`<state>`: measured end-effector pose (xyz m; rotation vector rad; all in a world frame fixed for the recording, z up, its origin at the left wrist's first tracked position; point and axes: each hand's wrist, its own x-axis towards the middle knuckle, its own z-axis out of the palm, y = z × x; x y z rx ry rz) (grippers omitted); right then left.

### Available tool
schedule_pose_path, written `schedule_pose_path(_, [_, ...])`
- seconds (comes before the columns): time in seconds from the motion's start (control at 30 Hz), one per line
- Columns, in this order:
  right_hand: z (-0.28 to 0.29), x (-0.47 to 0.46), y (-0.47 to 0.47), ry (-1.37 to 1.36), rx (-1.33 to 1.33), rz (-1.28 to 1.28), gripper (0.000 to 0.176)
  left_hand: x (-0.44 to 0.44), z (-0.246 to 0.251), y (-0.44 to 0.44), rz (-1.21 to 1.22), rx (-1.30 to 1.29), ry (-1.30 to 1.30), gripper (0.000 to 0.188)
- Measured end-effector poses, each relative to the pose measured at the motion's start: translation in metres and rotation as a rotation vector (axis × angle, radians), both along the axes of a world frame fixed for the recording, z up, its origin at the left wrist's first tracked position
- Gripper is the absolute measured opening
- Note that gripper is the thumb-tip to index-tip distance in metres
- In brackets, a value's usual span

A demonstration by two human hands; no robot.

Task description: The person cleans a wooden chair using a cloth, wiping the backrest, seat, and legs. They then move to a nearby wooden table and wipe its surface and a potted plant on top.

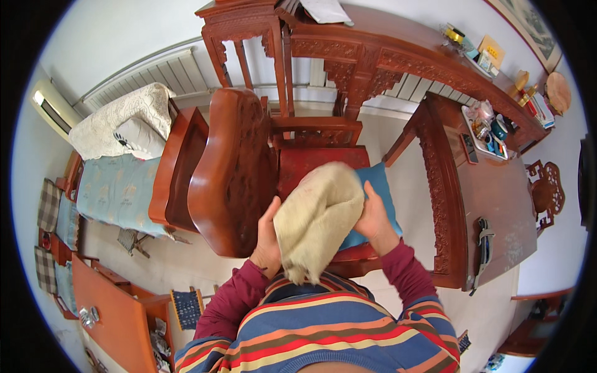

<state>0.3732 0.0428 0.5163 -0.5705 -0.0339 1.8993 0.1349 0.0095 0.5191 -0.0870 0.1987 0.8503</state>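
Between my two hands hangs a cream-coloured fleecy cloth point(317, 210), bunched and folded, its upper edge blurred. My left hand point(269, 238) grips its left side, with the thumb pointing up. On the right side my right hand point(375, 217) holds the cloth, most of its fingers hidden behind it. Beneath the cloth is a carved wooden armchair with a red seat point(322, 163). A blue cloth or pad point(380, 186) lies on that seat, partly covered by the fleecy cloth and my right hand. The chair's carved backrest point(228, 177) rises to the left.
A wooden desk point(494, 200) stands right, bearing a white tray of small items point(489, 135), a phone point(468, 148) and a strap-like item point(484, 252). A long carved altar table point(373, 42) runs along the back. Left are a cushioned wooden sofa point(116, 186) and a low table point(112, 307).
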Motion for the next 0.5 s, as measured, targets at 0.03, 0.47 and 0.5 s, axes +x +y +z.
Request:
schedule_pose_path(0.03, [-0.018,0.001,-0.009,0.024,-0.058,0.040,0.045,-0.003,-0.003,0.000,0.032,0.057,0.039,0.066])
schedule_pose_path(0.47, [-0.062,0.062,-0.014,-0.063,0.107,-0.064,0.052,-0.030,-0.012,0.019,0.337,0.539,1.339,0.033])
schedule_pose_path(0.5, [-0.064,0.066,-0.014,-0.286,0.075,-0.079,0.055,-0.033,-0.008,0.023,0.351,0.525,1.455,0.030])
